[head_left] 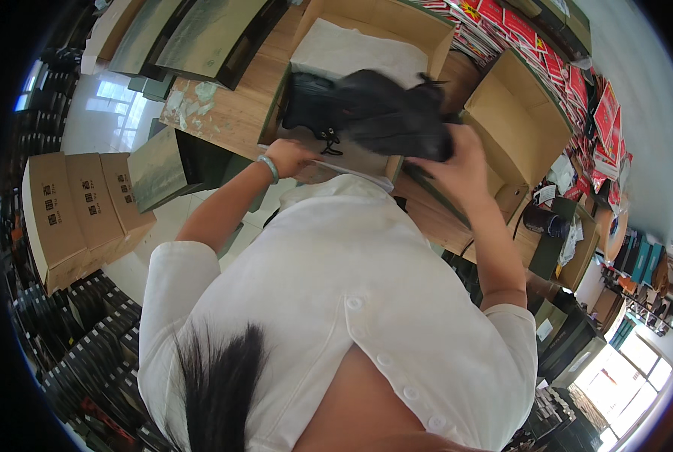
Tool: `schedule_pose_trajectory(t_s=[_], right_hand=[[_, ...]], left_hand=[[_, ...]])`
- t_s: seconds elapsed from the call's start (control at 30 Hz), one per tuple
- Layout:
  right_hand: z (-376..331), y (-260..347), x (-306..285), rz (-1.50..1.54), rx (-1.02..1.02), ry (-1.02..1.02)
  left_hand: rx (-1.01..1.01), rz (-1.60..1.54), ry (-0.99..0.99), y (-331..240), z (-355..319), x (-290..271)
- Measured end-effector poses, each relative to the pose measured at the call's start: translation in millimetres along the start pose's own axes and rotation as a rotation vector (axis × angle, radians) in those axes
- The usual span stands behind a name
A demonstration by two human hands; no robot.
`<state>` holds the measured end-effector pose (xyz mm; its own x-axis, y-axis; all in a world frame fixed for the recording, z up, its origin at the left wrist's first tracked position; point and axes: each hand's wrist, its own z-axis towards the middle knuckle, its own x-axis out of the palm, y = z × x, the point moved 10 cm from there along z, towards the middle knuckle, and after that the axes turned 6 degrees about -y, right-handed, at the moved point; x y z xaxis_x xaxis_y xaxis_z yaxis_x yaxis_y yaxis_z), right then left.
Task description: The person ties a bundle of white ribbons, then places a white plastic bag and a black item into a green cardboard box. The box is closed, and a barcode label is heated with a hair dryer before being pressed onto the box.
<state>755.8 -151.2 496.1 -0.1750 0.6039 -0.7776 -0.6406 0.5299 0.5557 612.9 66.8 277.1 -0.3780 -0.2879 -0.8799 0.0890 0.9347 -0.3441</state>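
Note:
An open shoe box (270, 113) lies on the table in front of me, lined with white wrapping paper (359, 49). One black lace-up shoe (306, 102) rests in its left half, its black lace lying loose on the paper. My right hand (461, 169) grips a second black shoe (389, 117) by its right end, over the box's right side. Motion blurs that shoe a little. At the near left corner of the box, my left hand (290, 160) has its fingers closed on the paper's near edge; its fingertips are partly hidden.
An empty open box part (517, 120) sits to the right. Dark green shoe boxes (212, 38) stand at the back left, brown cartons (80, 211) on the left. Red-and-white packets (502, 22) pile up at the back right. A dark roll (544, 220) lies beyond my right forearm.

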Motion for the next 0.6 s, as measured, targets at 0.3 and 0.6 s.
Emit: schedule_pose_trajectory(t_s=[0.3,0.6], right_hand=[[8,36,168,-0.007,-0.139,0.624],[39,28,192,-0.096,-0.076,0.607]], left_hand=[[0.214,0.131,-0.453,11,-11,18],[0.085,0.055,-0.192,-5,-9,-9]])
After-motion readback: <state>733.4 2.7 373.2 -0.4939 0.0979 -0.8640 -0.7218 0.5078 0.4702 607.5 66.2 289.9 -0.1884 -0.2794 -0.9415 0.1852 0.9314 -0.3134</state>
